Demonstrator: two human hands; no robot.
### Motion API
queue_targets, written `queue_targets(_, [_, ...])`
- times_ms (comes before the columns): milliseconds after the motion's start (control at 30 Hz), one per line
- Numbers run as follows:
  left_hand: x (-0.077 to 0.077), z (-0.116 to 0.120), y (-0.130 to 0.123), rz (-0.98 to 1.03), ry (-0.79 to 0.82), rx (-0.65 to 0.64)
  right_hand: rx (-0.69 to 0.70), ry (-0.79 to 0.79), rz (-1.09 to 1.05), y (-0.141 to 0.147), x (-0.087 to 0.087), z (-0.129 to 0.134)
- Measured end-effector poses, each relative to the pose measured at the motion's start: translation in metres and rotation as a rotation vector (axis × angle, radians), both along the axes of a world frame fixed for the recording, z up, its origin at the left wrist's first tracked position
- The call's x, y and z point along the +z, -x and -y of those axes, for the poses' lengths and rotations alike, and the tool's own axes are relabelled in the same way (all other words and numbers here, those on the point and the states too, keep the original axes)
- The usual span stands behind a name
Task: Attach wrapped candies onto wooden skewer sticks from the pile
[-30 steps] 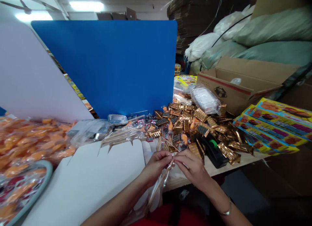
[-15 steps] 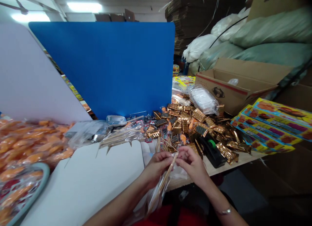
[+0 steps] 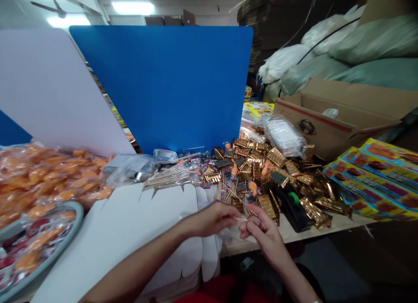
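Note:
My left hand (image 3: 219, 218) is closed, its fingertips pinched at a small bit of clear plastic (image 3: 241, 218) between the hands. My right hand (image 3: 263, 227) is closed too, with its thumb and fingers bent together against the same spot; what lies inside its grip is hidden. The bundle of thin wooden sticks held earlier does not show in the hands. Just beyond my fingers, loose wooden sticks (image 3: 231, 191) and gold-wrapped packets (image 3: 267, 205) lie on the table. A black tape dispenser (image 3: 295, 211) with a green core stands right of my right hand.
White die-cut card sheets (image 3: 130, 229) lie stacked at left. A grey basin (image 3: 76, 224) and bagged orange pieces (image 3: 62, 174) are farther left. Blue panel (image 3: 160, 85) stands behind. Yellow-blue printed boxes (image 3: 375, 176) and an open carton (image 3: 313, 120) are at right.
The bagged wooden sticks that hung below my hands no longer show. My left hand has turned palm down, and both hands sit slightly lower. The view has swung left.

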State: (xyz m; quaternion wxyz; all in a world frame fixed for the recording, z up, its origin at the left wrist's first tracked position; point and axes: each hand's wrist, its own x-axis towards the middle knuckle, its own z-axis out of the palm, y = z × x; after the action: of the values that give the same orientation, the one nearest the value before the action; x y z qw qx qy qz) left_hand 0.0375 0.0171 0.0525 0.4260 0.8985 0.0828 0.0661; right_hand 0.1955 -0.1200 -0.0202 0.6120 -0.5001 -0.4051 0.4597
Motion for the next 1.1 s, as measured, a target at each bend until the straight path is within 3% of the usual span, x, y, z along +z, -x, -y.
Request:
queue_targets(33, [-0.002, -0.02, 0.004, 0.002, -0.126, 0.032, 0.008, -0.005, 0.024, -0.004, -0.005, -0.005])
queue_targets(67, [-0.006, -0.043, 0.01, 0.007, -0.286, 0.148, 0.007, 0.006, 0.11, -0.009, -0.011, -0.011])
queue_targets(167, [-0.03, -0.113, 0.037, -0.175, -0.625, 0.632, -0.045, 0.108, 0.627, -0.025, -0.031, -0.037])
queue_targets(233, [-0.049, -0.15, 0.057, -0.225, -0.66, 0.733, -0.072, 0.164, 0.885, -0.027, -0.043, -0.061])
queue_targets(333, [-0.076, -0.179, 0.082, -0.279, -0.633, 0.795, -0.062, 0.201, 1.037, -0.018, -0.052, -0.1])
queue_targets(500, [-0.102, -0.189, 0.094, -0.32, -0.576, 0.815, 0.101, 0.113, 1.28, -0.01, -0.049, -0.137])
queue_targets(767, [-0.108, -0.192, 0.092, -0.322, -0.54, 0.852, 0.363, -0.088, 1.533, -0.02, -0.043, -0.143])
queue_targets(933, [-0.109, -0.19, 0.093, -0.312, -0.529, 0.874, 0.419, -0.233, 1.588, -0.024, -0.041, -0.146])
queue_targets(1100, [-0.11, -0.189, 0.094, -0.308, -0.545, 0.88, 0.379, -0.324, 1.595, -0.038, -0.038, -0.15])
